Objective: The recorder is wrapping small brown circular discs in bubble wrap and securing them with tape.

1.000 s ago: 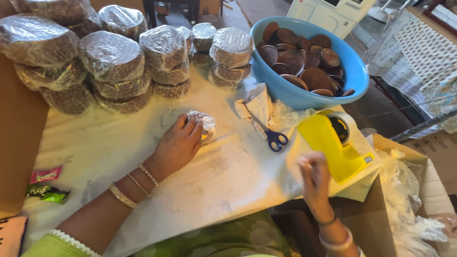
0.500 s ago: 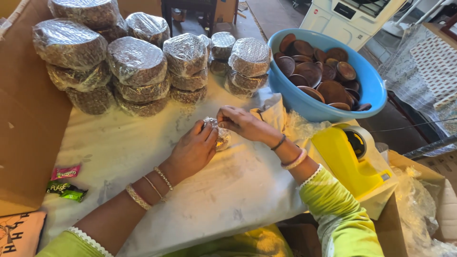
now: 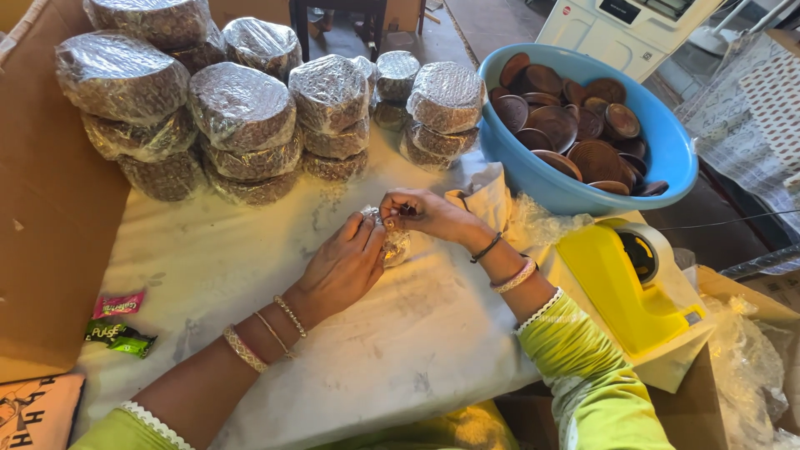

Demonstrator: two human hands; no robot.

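Both the left hand (image 3: 343, 265) and right hand (image 3: 427, 213) grasp a wrapped bundle (image 3: 394, 243) just beside the blue tub (image 3: 672, 148) of brown discs (image 3: 575, 112).

i see a table (image 3: 250, 275) under a white cloth, brown cardboard (image 3: 50, 217) at its left edge. beyond it, dark chair legs (image 3: 337, 17) stand on a grey concrete floor (image 3: 492, 29). a white appliance (image 3: 625, 25) sits top right. soft daylight falls evenly.
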